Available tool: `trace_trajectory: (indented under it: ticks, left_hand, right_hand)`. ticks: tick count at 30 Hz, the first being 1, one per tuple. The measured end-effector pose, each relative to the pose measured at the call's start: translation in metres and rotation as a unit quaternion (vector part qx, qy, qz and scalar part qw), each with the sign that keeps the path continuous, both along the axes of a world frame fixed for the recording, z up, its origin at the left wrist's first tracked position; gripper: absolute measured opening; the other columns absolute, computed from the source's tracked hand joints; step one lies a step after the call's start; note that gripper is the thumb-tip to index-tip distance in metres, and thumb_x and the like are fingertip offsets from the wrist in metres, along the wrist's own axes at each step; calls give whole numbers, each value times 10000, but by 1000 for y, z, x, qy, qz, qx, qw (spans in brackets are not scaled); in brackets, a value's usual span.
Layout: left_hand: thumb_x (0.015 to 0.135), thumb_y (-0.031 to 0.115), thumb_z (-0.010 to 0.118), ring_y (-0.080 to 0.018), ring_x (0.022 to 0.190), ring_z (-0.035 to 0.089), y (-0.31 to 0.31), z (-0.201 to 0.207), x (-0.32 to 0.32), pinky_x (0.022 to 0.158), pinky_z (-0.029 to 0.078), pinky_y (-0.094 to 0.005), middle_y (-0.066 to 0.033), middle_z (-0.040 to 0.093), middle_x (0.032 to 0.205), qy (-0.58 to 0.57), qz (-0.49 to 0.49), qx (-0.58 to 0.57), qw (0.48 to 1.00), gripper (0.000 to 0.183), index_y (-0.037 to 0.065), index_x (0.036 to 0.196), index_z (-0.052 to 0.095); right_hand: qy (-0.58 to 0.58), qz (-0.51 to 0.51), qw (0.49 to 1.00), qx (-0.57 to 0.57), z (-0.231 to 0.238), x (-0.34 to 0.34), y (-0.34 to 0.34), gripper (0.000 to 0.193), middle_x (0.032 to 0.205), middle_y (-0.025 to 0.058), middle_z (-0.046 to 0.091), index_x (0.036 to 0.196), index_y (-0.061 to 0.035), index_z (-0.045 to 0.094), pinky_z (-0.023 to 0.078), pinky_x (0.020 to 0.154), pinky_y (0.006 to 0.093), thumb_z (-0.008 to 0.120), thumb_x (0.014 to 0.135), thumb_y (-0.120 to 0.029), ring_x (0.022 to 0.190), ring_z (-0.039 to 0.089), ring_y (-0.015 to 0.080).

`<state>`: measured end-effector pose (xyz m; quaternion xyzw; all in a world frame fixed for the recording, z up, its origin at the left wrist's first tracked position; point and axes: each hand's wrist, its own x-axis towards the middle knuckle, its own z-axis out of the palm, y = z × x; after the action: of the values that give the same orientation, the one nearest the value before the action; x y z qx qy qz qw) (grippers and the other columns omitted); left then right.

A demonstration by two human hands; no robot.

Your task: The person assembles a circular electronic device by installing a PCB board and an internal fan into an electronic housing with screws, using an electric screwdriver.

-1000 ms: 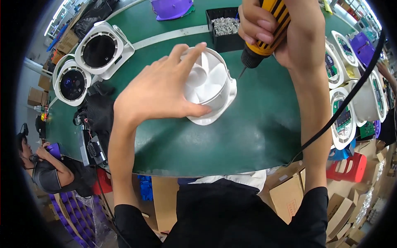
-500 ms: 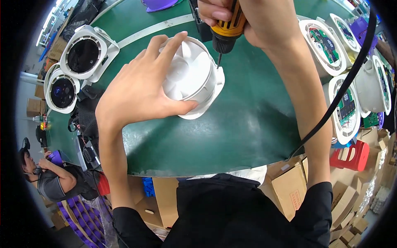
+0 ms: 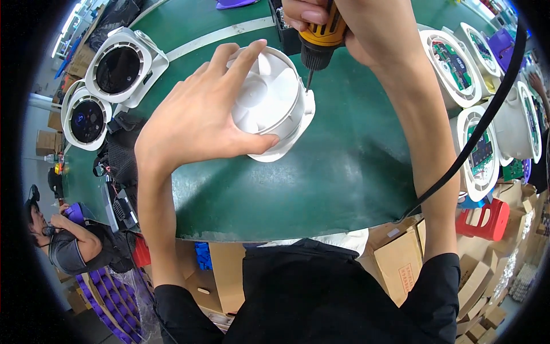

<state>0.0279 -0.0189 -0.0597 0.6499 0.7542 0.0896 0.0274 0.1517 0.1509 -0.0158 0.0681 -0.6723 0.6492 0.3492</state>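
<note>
A round white plastic fan housing (image 3: 274,86) with several blades inside rests on the green table (image 3: 321,189). My left hand (image 3: 200,106) curls over it from the left, thumb on the near rim and fingers on the far rim. In my right hand (image 3: 309,14) is a yellow and black electric screwdriver (image 3: 322,37), pointing down. Its thin bit meets the right edge of the housing, where a flange sticks out. The screw, if there is one, is too small to make out. The upper part of the screwdriver lies beyond the picture's top edge.
Two white units with black round faces (image 3: 117,70) stand at the left. Several white housings with green circuit boards (image 3: 452,66) line the right. A black cable (image 3: 481,129) crosses my right forearm. Cardboard boxes (image 3: 395,264) lie below the table edge. A co-worker (image 3: 80,241) sits far left.
The view has shifted slightly, so hands and housing appear a little up and to the right. Both hands keep their grips, and the bit stays at the housing's right edge.
</note>
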Motion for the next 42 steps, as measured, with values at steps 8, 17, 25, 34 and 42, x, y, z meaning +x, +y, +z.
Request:
trace_trajectory:
  ticks: [8,17,25,34,42]
  left_hand:
    - [630,519,768,-437,1158,584,-1,2,1,924,515,-473,-245,492,1349,-26,11,-11,1000,1052,102,1507,362]
    - [597,502,780,-432,1129,589,1,3,4,944,485,-458,-218,461,1392,-10,23,-29,999,1121,102,1535,313]
    - [614,499,771,-428,1143,586,0,4,5,938,501,-468,-233,470,1383,-8,29,-31,999,1089,95,1524,330]
    - [628,499,758,-419,1133,597,0,3,5,921,520,-471,-245,489,1362,0,23,-20,1000,1048,86,1505,359]
    - [595,506,770,-438,1116,592,0,2,3,938,487,-461,-224,471,1367,-12,23,-26,999,1121,98,1533,311]
  right_hand:
    - [21,-149,976,158,12,1,-20,331,533,-39,504,873,-28,635,378,415,199,667,959,-345,423,461,40]
    - [-102,-111,988,16,18,9,-6,396,503,-33,483,842,-26,588,378,377,200,692,935,-396,369,438,51]
    - [4,-23,1000,-6,8,5,-3,412,501,-33,464,843,-22,568,394,384,201,703,928,-402,377,437,49]
    - [0,-23,1000,-3,4,2,-4,415,508,-35,470,859,-20,564,403,394,193,699,932,-405,376,438,51]
    - [0,-96,995,5,7,-2,-18,370,519,-36,477,902,-6,609,377,388,199,691,946,-365,402,449,45]
